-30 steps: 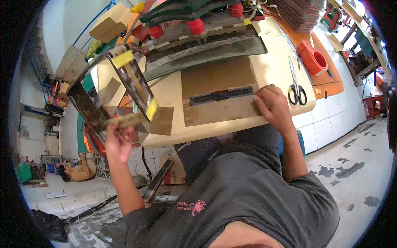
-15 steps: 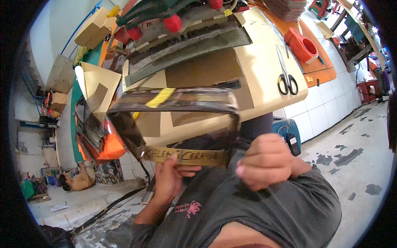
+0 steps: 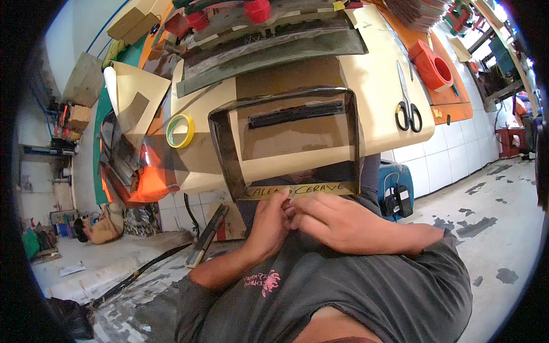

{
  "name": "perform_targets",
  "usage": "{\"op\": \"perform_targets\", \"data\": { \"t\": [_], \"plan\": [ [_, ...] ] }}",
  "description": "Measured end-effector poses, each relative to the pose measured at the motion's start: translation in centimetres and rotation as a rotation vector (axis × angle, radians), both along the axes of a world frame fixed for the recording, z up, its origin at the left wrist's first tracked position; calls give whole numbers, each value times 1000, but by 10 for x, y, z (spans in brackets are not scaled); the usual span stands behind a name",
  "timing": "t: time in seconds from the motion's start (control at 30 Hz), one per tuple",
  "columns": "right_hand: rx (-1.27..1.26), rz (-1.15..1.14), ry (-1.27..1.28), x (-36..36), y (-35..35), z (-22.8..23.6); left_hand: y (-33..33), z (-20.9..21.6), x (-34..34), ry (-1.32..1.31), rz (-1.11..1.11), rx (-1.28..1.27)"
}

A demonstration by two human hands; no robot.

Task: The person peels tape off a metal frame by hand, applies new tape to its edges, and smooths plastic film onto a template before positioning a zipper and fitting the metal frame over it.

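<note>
A dark rectangular frame (image 3: 227,154) is held up in front of my body, above the table's near edge. Along its near bar runs a yellowish tape strip (image 3: 329,189) with handwriting. My left hand (image 3: 270,220) grips this near bar, its thumb on the strip. Fingers curled, my right hand (image 3: 329,222) meets the left hand's fingertips just below the bar. Whatever may be between the right fingertips is hidden. Left of the frame, a yellow tape roll (image 3: 180,131) stands by the sheets. Through the frame, a dark bar-shaped strip (image 3: 294,114) shows on brown material.
Black-handled scissors (image 3: 408,108) lie on the cream-covered table (image 3: 377,80). A red holder (image 3: 430,66) is at the right, on an orange surface. A long dark blade-like piece (image 3: 274,60) spans the back. Orange and dark sheets (image 3: 151,177) hang over the left side.
The frame has tilted and shifted right, and its yellow strip on the far bar no longer shows. My right hand has moved left to meet my left hand at the near bar.
</note>
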State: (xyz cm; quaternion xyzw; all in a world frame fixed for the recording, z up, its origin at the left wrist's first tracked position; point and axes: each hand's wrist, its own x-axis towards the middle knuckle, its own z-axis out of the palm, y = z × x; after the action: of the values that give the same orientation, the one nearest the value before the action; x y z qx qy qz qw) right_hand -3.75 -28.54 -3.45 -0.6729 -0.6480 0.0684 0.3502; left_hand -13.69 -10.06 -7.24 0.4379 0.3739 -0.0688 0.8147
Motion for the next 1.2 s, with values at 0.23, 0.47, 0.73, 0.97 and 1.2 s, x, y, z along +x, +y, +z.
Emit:
{"op": "perform_targets", "data": {
  "t": [0.23,0.47,0.73,0.97,1.2],
  "plan": [
    [-82,-217,-145,4,1,-2,-7,1,13,-28,0,-172],
    [-93,-312,-164,10,2,-2,-12,5,20,-15,39,-194],
    [-239,-358,-97,17,-2,-12,-8,9,25,-15,-30,-142],
    [-276,-424,-176,27,3,-24,-9,13,34,19,-67,-153],
    [-155,-420,-238,45,7,-22,-5,14,44,-29,-60,-128]
  ]
}}
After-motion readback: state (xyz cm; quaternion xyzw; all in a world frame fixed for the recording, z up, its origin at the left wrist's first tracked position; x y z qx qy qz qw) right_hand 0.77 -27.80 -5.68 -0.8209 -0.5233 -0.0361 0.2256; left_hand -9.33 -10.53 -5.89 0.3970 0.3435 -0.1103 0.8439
